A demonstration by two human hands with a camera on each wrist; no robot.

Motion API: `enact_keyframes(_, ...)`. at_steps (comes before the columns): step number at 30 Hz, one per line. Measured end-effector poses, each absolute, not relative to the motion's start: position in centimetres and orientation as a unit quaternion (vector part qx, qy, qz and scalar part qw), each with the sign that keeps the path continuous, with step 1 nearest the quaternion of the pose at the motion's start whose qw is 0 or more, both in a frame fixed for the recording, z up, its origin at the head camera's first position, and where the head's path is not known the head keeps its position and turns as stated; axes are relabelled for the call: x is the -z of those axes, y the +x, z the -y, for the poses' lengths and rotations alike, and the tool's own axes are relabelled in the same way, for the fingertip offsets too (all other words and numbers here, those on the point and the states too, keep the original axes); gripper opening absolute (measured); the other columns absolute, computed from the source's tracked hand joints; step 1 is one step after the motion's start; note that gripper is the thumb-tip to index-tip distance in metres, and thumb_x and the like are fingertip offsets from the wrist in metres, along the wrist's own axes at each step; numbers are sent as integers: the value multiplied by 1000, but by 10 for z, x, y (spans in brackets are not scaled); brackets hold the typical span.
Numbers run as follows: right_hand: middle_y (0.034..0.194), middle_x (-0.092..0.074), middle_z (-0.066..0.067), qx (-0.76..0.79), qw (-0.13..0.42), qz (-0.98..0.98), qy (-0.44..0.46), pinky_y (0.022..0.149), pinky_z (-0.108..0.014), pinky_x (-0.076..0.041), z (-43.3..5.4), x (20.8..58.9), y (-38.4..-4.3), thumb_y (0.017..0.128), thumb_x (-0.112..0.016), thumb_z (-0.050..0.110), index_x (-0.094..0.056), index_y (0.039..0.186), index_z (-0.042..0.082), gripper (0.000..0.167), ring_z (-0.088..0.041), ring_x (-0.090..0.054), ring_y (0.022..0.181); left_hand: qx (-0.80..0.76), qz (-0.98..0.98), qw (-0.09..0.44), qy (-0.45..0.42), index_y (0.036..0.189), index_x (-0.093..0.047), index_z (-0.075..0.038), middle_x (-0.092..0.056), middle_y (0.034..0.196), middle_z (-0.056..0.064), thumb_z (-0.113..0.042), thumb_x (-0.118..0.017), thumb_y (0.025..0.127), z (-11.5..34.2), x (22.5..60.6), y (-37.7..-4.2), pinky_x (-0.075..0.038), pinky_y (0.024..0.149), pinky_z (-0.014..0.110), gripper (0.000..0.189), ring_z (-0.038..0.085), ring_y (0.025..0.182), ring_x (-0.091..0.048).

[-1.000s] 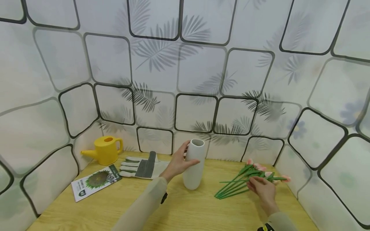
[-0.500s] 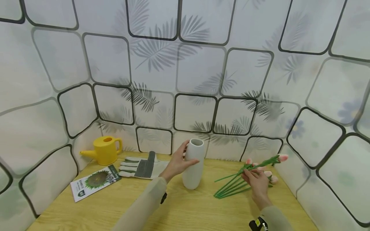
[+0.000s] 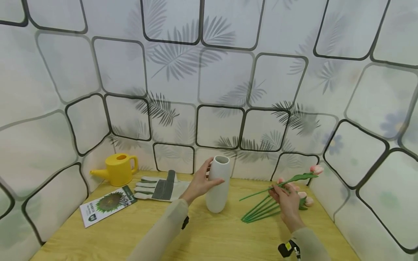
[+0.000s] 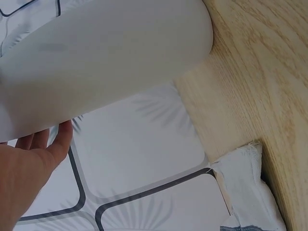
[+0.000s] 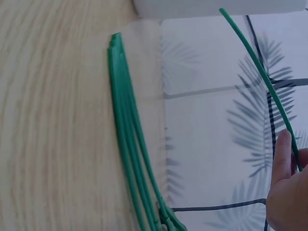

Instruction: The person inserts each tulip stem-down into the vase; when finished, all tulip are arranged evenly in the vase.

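A tall white vase [image 3: 218, 192] stands upright on the table, and my left hand [image 3: 201, 184] holds it near the top, thumb across the front. The left wrist view shows the fingers [image 4: 61, 142] against the side of the vase [image 4: 115, 53]. To the right, my right hand [image 3: 286, 203] pinches one pink tulip [image 3: 303, 177] by its green stem, raised above the others. Its bare stem end points left toward the vase. Below lie several more tulips [image 3: 261, 212] on the table, their stems bundled, blooms partly hidden behind the hand.
At the left stand a yellow watering can [image 3: 119, 170] and a seed packet [image 3: 107, 206] with a sunflower-like picture. A white and grey work glove [image 3: 163, 189] lies between them and the vase. Patterned wall covering [image 3: 222, 127] closes off the back and sides of the wooden table [image 3: 215, 239].
My right hand has lifted one tulip from the bunch and moved left and slightly up with it. The left hand has stayed on the vase.
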State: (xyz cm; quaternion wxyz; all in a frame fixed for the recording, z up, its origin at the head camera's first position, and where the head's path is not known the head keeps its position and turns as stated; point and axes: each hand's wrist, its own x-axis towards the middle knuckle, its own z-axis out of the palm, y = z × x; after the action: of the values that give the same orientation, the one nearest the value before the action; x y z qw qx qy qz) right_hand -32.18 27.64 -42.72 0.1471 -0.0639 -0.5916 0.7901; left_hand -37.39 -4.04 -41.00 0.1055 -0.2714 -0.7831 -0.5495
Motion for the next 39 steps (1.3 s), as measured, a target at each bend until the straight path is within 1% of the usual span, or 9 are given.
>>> enact_keyframes(4,88,-68,6,-803,165,569,-64,85,-26,-57,-270,421,-324,98,-60,14,-52,116,6,22,-8,-69,83,559,780,101,-262,153,-30,-29,-49,144,12,-34,-79,83,43,409,-372,-51,96,53,85,33,126,-54)
enact_keyframes(6,86,-68,3,-811,178,552,-74,83,-27,-58,-266,419,-324,97,-61,16,-55,115,6,21,-10,-69,81,566,777,97,-256,152,-32,-30,-49,144,12,-32,-80,83,42,408,-370,-50,97,54,84,33,127,-54)
enact_keyframes(9,88,-69,2,-824,191,530,-69,83,-30,-59,-261,414,-324,96,-62,16,-56,116,6,23,-12,-68,82,572,774,97,-252,152,-33,-30,-49,144,12,-30,-80,83,43,408,-370,-50,96,54,84,33,127,-53)
enact_keyframes(12,89,-69,-1,-837,205,505,-54,82,-32,-59,-259,408,-322,95,-64,14,-56,117,5,26,-15,-68,83,576,772,96,-252,152,-33,-30,-49,144,12,-29,-80,83,40,408,-370,-51,95,55,83,34,128,-52)
enact_keyframes(17,92,-69,-7,-853,225,470,-27,79,-35,-60,-249,398,-324,95,-61,8,-58,119,3,25,-18,-68,83,578,771,97,-249,152,-33,-31,-49,144,12,-29,-81,83,41,408,-372,-50,95,58,83,35,129,-51)
enact_keyframes(21,94,-69,-7,-858,230,459,-22,80,-35,-60,-243,389,-324,97,-59,7,-58,123,4,27,-17,-67,84,577,774,93,-242,152,-32,-30,-48,144,12,-31,-80,83,41,406,-372,-49,96,57,85,35,129,-51)
enact_keyframes(24,95,-68,-7,-857,239,456,-23,80,-34,-60,-240,383,-324,97,-59,8,-57,127,5,30,-17,-67,87,579,775,86,-240,153,-31,-31,-48,144,11,-35,-80,82,40,405,-371,-49,97,57,86,34,130,-51)
enact_keyframes(30,96,-65,-4,-854,252,455,-1,78,-32,-60,-230,371,-327,97,-59,11,-54,131,6,35,-16,-66,88,573,781,91,-232,153,-32,-30,-49,144,12,-38,-80,82,44,406,-370,-49,97,56,87,35,129,-51)
enact_keyframes(39,94,-68,-7,-842,288,454,30,81,-36,-59,-222,353,-335,95,-62,10,-53,132,7,38,-19,-69,89,576,777,87,-238,152,-33,-31,-48,144,12,-37,-81,81,40,405,-370,-49,97,56,86,34,129,-51)
